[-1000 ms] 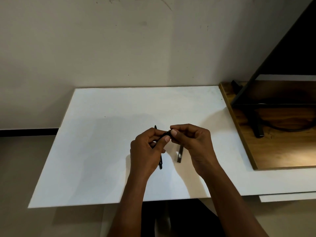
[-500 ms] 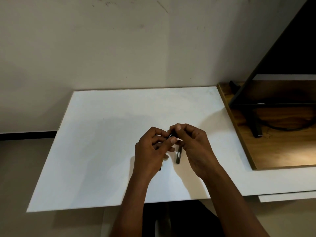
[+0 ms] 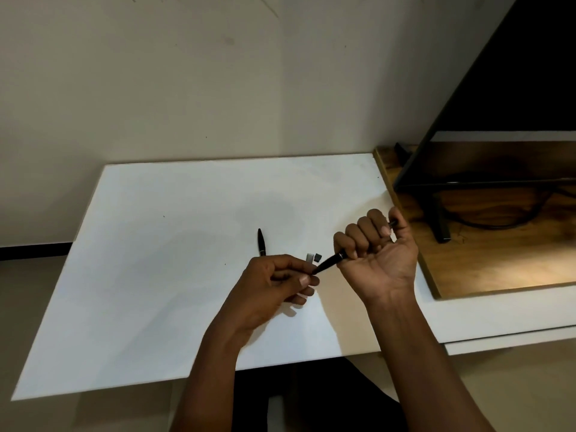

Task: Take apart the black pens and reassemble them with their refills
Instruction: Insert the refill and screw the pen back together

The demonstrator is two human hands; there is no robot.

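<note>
The right grip has pulled away to the side, fist clamped round a black pen. The left grip pinches its tip. A second pen lies on the table behind the left grip.

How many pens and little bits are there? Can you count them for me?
Black pens: 2 (lying black pen on the white board; held black pen in the right hand)
Small loose pieces: 2 (grey piece, black piece)
Total: 4
</note>
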